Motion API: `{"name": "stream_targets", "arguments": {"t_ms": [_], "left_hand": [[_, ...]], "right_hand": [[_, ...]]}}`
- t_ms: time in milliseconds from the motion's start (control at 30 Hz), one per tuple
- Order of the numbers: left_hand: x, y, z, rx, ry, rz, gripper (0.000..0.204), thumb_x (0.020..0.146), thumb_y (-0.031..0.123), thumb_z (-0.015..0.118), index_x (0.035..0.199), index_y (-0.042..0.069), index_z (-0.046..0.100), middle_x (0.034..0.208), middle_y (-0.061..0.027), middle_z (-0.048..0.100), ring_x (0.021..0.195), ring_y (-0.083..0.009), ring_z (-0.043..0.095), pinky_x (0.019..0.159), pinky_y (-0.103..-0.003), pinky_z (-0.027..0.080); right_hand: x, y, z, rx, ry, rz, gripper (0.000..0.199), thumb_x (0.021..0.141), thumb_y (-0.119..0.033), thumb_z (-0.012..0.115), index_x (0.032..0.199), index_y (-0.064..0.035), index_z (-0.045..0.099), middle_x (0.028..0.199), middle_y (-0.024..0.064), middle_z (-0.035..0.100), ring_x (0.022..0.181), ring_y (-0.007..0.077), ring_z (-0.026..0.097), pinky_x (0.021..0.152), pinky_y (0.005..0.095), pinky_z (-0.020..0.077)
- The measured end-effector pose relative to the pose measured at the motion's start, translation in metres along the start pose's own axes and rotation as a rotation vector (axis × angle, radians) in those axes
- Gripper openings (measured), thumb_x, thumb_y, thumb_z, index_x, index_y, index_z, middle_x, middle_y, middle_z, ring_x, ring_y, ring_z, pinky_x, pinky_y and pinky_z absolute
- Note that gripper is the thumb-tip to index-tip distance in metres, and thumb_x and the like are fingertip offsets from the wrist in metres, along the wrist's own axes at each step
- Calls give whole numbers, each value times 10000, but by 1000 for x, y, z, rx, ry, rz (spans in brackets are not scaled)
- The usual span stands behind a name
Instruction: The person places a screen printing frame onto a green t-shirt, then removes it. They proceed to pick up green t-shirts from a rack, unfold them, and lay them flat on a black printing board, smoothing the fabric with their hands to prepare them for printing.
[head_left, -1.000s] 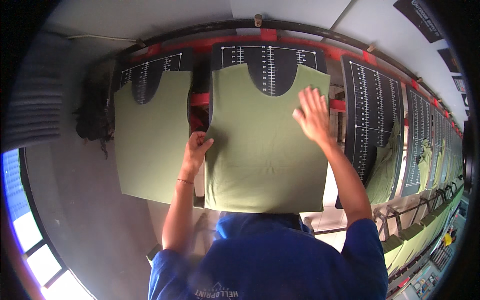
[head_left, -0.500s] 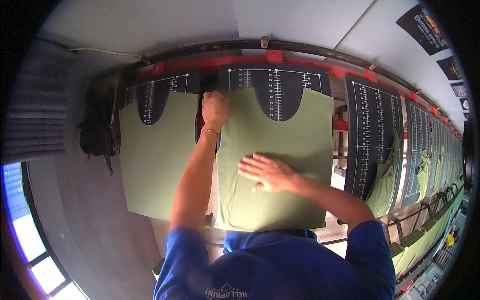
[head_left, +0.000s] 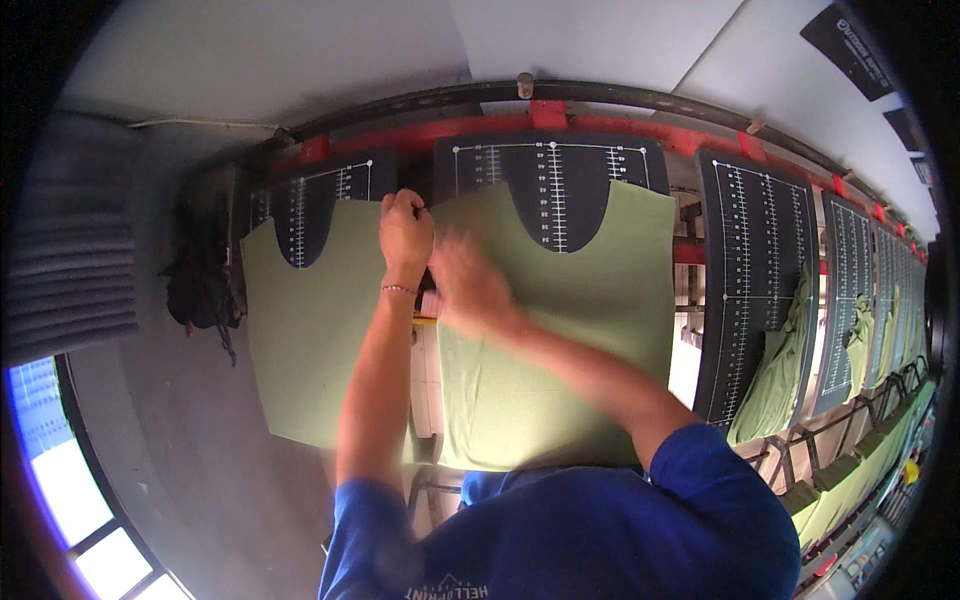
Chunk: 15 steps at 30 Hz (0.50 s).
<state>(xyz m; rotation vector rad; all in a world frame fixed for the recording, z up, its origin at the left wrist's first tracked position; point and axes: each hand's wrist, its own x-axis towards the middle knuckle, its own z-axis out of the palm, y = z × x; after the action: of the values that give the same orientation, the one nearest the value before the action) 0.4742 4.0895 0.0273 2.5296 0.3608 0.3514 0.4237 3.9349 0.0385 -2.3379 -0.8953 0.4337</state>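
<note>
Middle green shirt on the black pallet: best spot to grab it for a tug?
Probably the green shirt's left shoulder corner, from the left gap where the left hand is fisted. There the cloth ends at a free edge; the middle lies flat on the black pallet.

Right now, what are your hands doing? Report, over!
Left hand fisted at the shoulder edge of the middle green shirt. Right hand flat on it, blurred. Second green shirt on the left board; nothing blocking.

Black rectangular sign (head_left: 850, 48) with pale print, tilted, on the white wall, upper right
</note>
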Motion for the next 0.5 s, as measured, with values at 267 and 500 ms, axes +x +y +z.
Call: {"name": "stream_targets", "arguments": {"t_ms": [267,500], "left_hand": [[-143,27,-20,40,-17,122,316,892,55,615,1196,-19,566,1164,-228,580,1061,-422,532,961,-524,409],[-353,76,-23,288,-396,-4,715,929,342,622,1510,3,380,1593,-250,301,1495,-460,210,1222,-580,145]], "right_hand": [[-228,20,69,-74,-235,-672,784,934,-516,553,1526,-33,375,1612,164,318,1506,291,271,1252,470,172],[-92,247,-151,-581,178,-32,758,1014,-555,422,1563,-49,290,1655,123,224,1540,312,152,1260,466,113]]}}
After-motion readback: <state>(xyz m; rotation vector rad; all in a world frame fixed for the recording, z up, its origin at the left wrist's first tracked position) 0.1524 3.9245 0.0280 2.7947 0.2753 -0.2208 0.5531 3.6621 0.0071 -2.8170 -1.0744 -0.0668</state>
